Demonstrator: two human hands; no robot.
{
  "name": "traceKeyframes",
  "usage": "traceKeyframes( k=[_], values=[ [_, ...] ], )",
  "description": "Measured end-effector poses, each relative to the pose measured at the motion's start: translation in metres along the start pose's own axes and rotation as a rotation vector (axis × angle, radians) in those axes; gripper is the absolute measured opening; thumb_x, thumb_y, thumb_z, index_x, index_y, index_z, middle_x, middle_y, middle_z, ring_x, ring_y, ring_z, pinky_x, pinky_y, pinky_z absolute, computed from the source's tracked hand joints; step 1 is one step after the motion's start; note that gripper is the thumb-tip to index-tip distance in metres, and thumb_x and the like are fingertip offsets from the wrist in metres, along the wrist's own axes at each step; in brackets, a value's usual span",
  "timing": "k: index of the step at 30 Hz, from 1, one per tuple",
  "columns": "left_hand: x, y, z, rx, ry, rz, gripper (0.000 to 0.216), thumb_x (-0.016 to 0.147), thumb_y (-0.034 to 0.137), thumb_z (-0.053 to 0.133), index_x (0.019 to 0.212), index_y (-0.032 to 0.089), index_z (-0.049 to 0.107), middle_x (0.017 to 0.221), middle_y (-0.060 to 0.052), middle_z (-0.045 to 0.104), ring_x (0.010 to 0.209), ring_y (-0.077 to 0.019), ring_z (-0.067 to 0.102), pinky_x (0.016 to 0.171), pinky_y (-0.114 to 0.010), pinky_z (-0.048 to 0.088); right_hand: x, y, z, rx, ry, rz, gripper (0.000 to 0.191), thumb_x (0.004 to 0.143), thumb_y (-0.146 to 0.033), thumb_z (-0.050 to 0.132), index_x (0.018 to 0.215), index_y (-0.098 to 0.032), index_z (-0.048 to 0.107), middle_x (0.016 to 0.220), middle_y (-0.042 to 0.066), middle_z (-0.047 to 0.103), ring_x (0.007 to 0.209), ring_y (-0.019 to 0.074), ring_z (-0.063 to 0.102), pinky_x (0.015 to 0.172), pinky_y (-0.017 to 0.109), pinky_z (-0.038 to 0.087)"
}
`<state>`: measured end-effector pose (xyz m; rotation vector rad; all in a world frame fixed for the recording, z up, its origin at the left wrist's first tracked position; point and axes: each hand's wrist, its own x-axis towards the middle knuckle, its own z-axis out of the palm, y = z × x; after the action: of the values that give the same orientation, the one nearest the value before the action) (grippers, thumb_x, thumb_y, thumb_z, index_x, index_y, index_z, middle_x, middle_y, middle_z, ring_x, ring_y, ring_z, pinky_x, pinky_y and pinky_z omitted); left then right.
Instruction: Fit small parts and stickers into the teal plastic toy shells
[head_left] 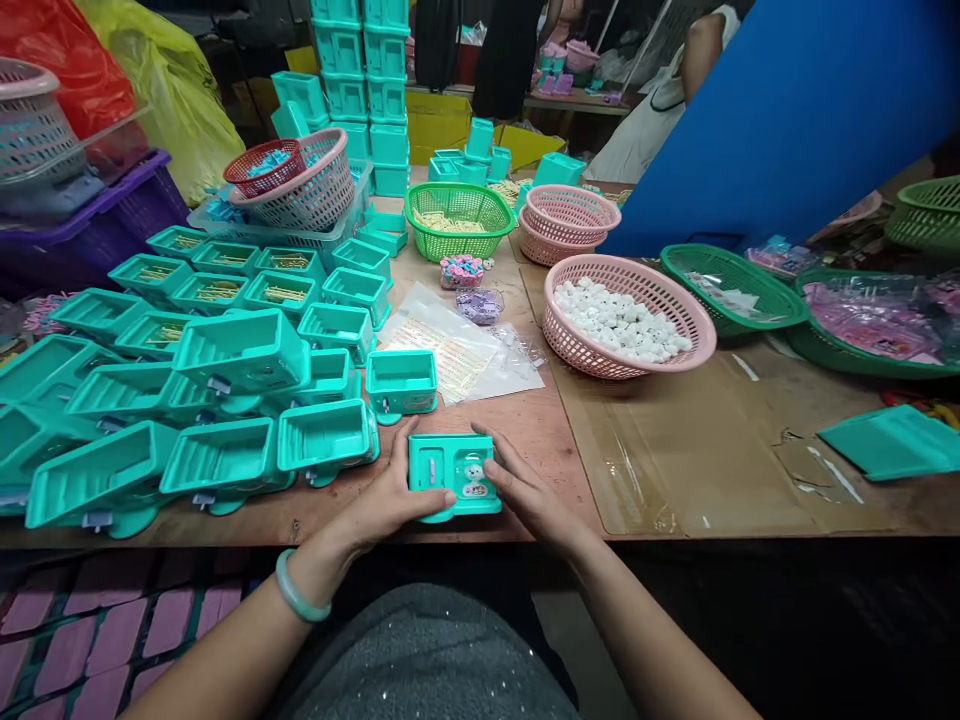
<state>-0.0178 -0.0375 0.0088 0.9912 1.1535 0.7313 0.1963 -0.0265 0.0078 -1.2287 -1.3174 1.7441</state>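
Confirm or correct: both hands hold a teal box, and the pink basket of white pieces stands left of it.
Wrong side: in the head view, the pink basket of white pieces stands right of the teal box, which the left hand and right hand hold.

A wooden worktable (pixel 536 425) is catching light, a blue panel (pixel 757 120) is slanting beyond it, and a farther table (pixel 581 104) is standing in dimness.

Head view, single: worn on the person's head, facing forward and down over the tabletop (pixel 538 422); near edge close, below mid-picture; far edge well off, high up; wearer's clothing (pixel 420 660) directly beneath.
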Motion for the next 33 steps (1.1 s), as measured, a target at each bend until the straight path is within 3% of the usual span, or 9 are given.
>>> traceKeyframes(
  k=[5, 7, 10, 14, 18, 22, 26, 30, 33],
  values=[
    [-0.014, -0.001, 0.016, -0.013, 0.060, 0.147, 0.118, 0.068, 0.031, 0.081, 0.159, 0.021, 0.006, 0.156, -0.021, 0.041, 0.130, -0.0369, 0.056, 0.110, -0.056, 0.046, -0.017, -0.003, -0.002, -0.072, 0.008, -0.024, 0.079, 0.083, -0.056, 0.074, 0.152, -0.030, 0.044, 0.155, 0.009, 0.049, 0.143, 0.0329, 0.047, 0.116, 0.053, 0.043],
    [-0.022, 0.005, 0.025, 0.072, 0.151, 0.221, 0.113, 0.066, 0.025, 0.082, 0.158, 0.024, 0.016, 0.161, -0.018, 0.036, 0.140, -0.0383, 0.047, 0.117, -0.057, 0.040, -0.022, -0.010, -0.007, -0.156, 0.037, -0.075, 0.075, 0.084, -0.052, 0.075, 0.151, -0.033, 0.046, 0.159, 0.009, 0.045, 0.147, 0.0347, 0.042, 0.118, 0.055, 0.041],
    [-0.034, 0.022, 0.025, 0.210, 0.272, 0.313, 0.116, 0.067, 0.025, 0.084, 0.160, 0.030, 0.015, 0.165, -0.015, 0.032, 0.149, -0.0400, 0.036, 0.122, -0.060, 0.033, -0.015, -0.030, -0.014, -0.212, -0.003, -0.213, 0.083, 0.081, -0.045, 0.080, 0.154, -0.038, 0.041, 0.161, 0.009, 0.042, 0.146, 0.0359, 0.042, 0.116, 0.055, 0.045],
    [-0.046, 0.041, -0.006, 0.510, 0.488, 0.557, 0.110, 0.078, 0.028, 0.080, 0.162, 0.035, 0.010, 0.170, -0.010, 0.024, 0.156, -0.0362, 0.023, 0.127, -0.058, 0.024, 0.027, -0.060, -0.002, -0.228, -0.075, -0.372, 0.094, 0.077, -0.039, 0.085, 0.155, -0.040, 0.033, 0.163, 0.008, 0.036, 0.146, 0.0331, 0.042, 0.119, 0.054, 0.040],
    [-0.052, 0.045, -0.056, 0.825, 0.783, 0.743, 0.080, 0.090, 0.028, 0.068, 0.159, 0.033, 0.026, 0.167, -0.010, 0.033, 0.156, -0.0333, 0.026, 0.126, -0.056, 0.025, 0.098, -0.083, 0.031, -0.122, -0.068, -0.478, 0.085, 0.077, -0.041, 0.084, 0.146, -0.037, 0.034, 0.158, 0.009, 0.037, 0.138, 0.0293, 0.051, 0.114, 0.049, 0.045],
    [-0.053, 0.047, -0.102, 1.069, 0.990, 0.676, 0.062, 0.094, 0.026, 0.061, 0.153, 0.028, 0.043, 0.165, -0.013, 0.037, 0.158, -0.0359, 0.018, 0.126, -0.063, 0.014, 0.172, -0.098, 0.066, -0.087, -0.020, -0.574, 0.085, 0.068, -0.043, 0.086, 0.135, -0.033, 0.035, 0.152, 0.011, 0.039, 0.129, 0.0280, 0.056, 0.108, 0.047, 0.047],
    [-0.044, 0.049, -0.134, 1.220, 1.009, 0.555, 0.063, 0.091, 0.021, 0.062, 0.152, 0.026, 0.045, 0.166, -0.015, 0.034, 0.158, -0.0390, 0.015, 0.122, -0.070, 0.012, 0.230, -0.104, 0.095, -0.211, -0.072, -0.580, 0.085, 0.066, -0.045, 0.083, 0.133, -0.030, 0.034, 0.151, 0.012, 0.039, 0.132, 0.0293, 0.054, 0.112, 0.051, 0.042],
    [-0.039, 0.050, -0.148, 1.268, 1.002, 0.520, 0.068, 0.090, 0.027, 0.063, 0.155, 0.026, 0.041, 0.165, -0.018, 0.035, 0.156, -0.0428, 0.019, 0.119, -0.075, 0.014, 0.247, -0.106, 0.115, -0.334, -0.104, -0.546, 0.089, 0.063, -0.036, 0.082, 0.138, -0.029, 0.035, 0.152, 0.013, 0.043, 0.135, 0.0316, 0.052, 0.114, 0.054, 0.039],
    [-0.040, 0.051, -0.141, 1.280, 1.037, 0.596, 0.071, 0.093, 0.033, 0.062, 0.158, 0.026, 0.035, 0.164, -0.020, 0.036, 0.155, -0.0466, 0.021, 0.116, -0.079, 0.015, 0.220, -0.109, 0.111, -0.443, -0.071, -0.624, 0.101, 0.066, -0.027, 0.082, 0.151, -0.024, 0.027, 0.160, 0.017, 0.035, 0.148, 0.0311, 0.038, 0.122, 0.052, 0.029]
  ],
)
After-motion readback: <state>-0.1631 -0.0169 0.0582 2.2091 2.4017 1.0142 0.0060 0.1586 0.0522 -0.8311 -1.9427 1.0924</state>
